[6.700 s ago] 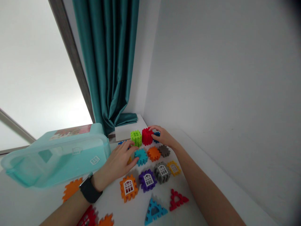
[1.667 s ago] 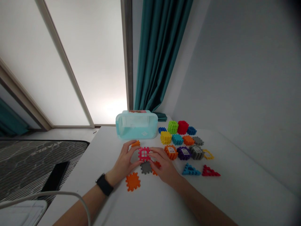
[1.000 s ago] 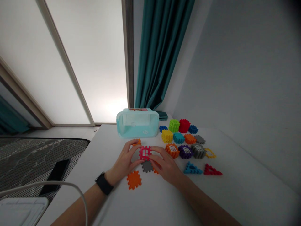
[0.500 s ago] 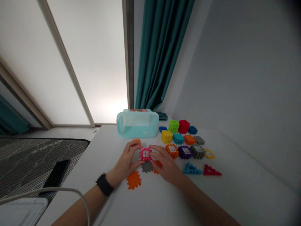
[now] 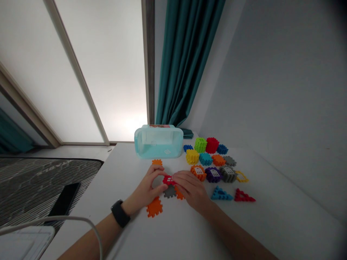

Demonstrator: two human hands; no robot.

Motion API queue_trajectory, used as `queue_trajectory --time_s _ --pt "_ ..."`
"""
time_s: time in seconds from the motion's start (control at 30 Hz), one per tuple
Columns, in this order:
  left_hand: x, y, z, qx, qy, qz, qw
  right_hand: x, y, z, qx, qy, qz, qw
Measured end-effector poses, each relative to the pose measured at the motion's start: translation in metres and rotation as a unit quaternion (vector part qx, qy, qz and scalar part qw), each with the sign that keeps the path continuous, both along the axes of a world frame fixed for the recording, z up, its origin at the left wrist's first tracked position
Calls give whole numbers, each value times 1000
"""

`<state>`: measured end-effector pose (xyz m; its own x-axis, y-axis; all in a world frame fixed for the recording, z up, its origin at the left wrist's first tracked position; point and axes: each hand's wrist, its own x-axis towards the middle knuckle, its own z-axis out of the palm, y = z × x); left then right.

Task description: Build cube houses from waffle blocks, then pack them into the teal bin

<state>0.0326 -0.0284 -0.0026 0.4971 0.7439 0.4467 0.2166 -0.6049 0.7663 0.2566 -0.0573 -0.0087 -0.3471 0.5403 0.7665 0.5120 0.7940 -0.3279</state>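
Between my two hands is a pinkish-red window tile [image 5: 168, 180] with toothed edges, tipped so its face looks foreshortened. My left hand [image 5: 148, 186], above a black watch, pinches the tile's left side between thumb and fingers. Fingers of my right hand [image 5: 193, 188] close over its right side and hide part of it. Just below lies a grey toothed tile [image 5: 170, 192], close against the red one. An orange tile [image 5: 179, 193] shows partly under my right fingers. Another orange tile [image 5: 154, 207] lies nearer me, and a third orange tile [image 5: 157, 162] sits beyond my left fingertips.
A light-blue plastic bin [image 5: 158, 144] stands on its side at the back of the white table [image 5: 179, 231]. Several stacks of coloured tiles, such as a purple stack [image 5: 213, 175], are at right, with a blue triangle [image 5: 221, 194] and red triangle [image 5: 244, 195]. A pale cable [image 5: 67, 217] crosses lower left.
The window tile has tilted from facing me upright to a flatter angle. My right fingers have drawn together over its right side; my left hand is nearly in the same place.
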Motion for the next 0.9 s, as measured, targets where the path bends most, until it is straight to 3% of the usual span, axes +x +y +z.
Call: queue_trajectory --time_s 0.17,0.33,0.63,0.9 --pt "3 3 -1 -52 -34 4 998 -9 -1 -8 -211 132 -91 964" --pt "5 4 -1 -105 -41 5 994 -14 1 -11 -368 254 -39 894" --pt "6 3 2 -169 -78 -25 982 -18 1 5 -431 330 -13 840" --pt "7 2 4 -147 -59 -17 987 -17 3 -1 -442 317 9 839"
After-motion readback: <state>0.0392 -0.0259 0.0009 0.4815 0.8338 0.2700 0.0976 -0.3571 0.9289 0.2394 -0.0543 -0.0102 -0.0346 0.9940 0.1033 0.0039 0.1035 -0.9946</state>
